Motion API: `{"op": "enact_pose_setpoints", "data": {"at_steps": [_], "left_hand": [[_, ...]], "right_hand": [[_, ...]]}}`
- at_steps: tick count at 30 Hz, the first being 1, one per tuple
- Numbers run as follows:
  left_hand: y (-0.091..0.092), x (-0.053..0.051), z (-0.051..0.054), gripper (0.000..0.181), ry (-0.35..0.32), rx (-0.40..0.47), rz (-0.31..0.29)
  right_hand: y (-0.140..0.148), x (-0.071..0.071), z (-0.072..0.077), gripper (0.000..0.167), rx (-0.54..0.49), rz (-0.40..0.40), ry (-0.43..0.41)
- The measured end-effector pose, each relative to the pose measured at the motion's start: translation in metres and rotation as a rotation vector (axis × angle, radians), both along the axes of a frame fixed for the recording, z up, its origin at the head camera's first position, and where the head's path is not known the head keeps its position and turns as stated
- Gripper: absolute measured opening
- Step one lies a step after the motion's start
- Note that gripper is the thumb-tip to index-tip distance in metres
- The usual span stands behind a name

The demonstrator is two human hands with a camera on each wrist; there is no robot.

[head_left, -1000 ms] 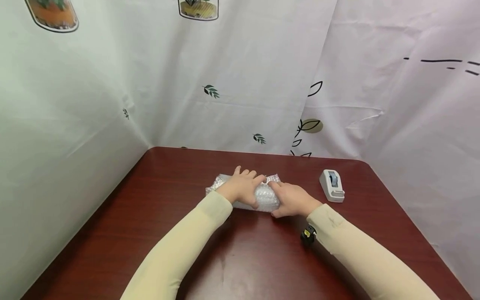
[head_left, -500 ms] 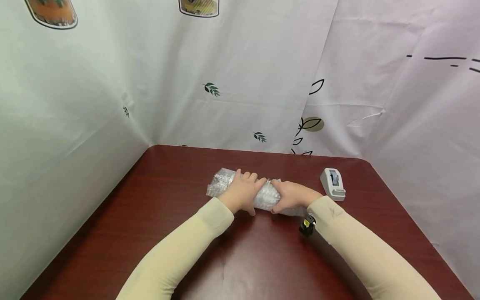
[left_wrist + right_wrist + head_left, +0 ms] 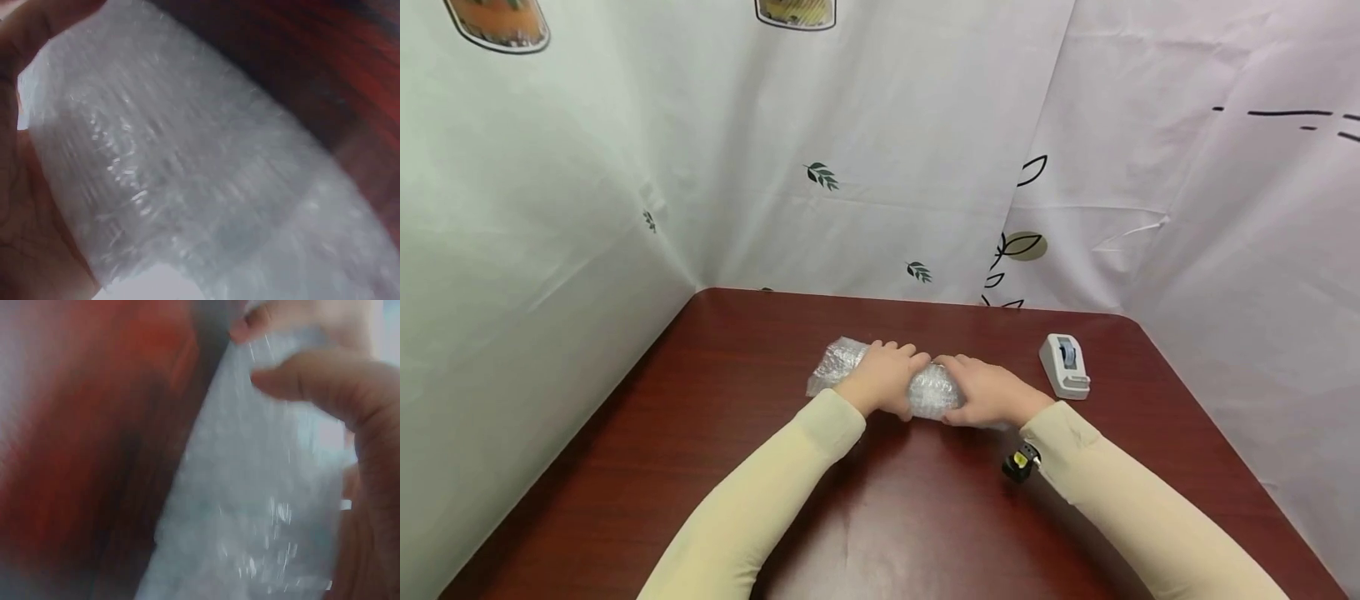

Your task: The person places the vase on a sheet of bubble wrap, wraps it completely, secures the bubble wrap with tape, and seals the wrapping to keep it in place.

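A roll of clear bubble wrap (image 3: 933, 392) lies across the table under both hands, its flattened left end sticking out past the left hand. My left hand (image 3: 886, 380) grips the roll from above, thumb on the near side and fingers over the far side. Just to the right, my right hand (image 3: 988, 392) holds it the same way. In the left wrist view the bubble wrap (image 3: 187, 144) fills the palm. The right wrist view shows the thumb (image 3: 312, 381) curled over the bubble wrap (image 3: 244, 469). Whatever the wrap encloses cannot be made out.
A white tape dispenser (image 3: 1065, 367) stands to the right of the hands on the dark red table (image 3: 737, 467). White printed curtains (image 3: 865, 125) hang behind the table and along both sides. A black wrist camera (image 3: 1019, 463) hangs under the right wrist.
The bubble wrap has turned under the hands: the flap at its far right no longer shows, and its right end now pokes out under the right hand. Both hands keep their hold.
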State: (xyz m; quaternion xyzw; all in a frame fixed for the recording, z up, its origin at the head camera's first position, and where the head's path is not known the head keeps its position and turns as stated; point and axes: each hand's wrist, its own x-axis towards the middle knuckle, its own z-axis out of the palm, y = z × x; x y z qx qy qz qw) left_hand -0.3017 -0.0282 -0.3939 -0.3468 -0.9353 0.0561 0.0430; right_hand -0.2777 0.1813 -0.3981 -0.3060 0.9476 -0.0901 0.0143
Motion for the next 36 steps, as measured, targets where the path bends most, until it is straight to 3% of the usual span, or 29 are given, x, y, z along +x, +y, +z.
{"op": "enact_pose_setpoints", "data": {"at_steps": [5, 8, 14, 18, 22, 27, 36], "left_hand": [[-0.001, -0.002, 0.010, 0.081, -0.105, 0.009, 0.033], [0.000, -0.003, 0.015, 0.075, -0.154, 0.002, 0.044], [0.002, -0.007, 0.015, 0.070, -0.222, 0.006, 0.061], [-0.001, -0.005, 0.013, 0.081, -0.189, 0.007, 0.037], [-0.006, -0.001, 0.010, 0.093, -0.080, 0.000, -0.012], [-0.012, 0.004, 0.004, 0.098, 0.038, 0.023, -0.057], [-0.014, 0.008, -0.006, 0.092, 0.122, 0.062, -0.053]], "right_hand": [[-0.009, 0.016, -0.005, 0.101, 0.060, 0.028, 0.195], [-0.010, 0.017, -0.010, 0.106, 0.078, 0.030, 0.281], [-0.009, 0.012, -0.016, 0.097, 0.081, 0.049, 0.338], [-0.008, 0.007, -0.017, 0.094, 0.083, 0.076, 0.338], [-0.008, 0.002, -0.014, 0.092, 0.080, 0.059, 0.270], [-0.009, -0.006, -0.010, 0.088, 0.048, 0.010, 0.100], [-0.007, -0.017, -0.003, 0.078, -0.029, -0.052, -0.182]]}}
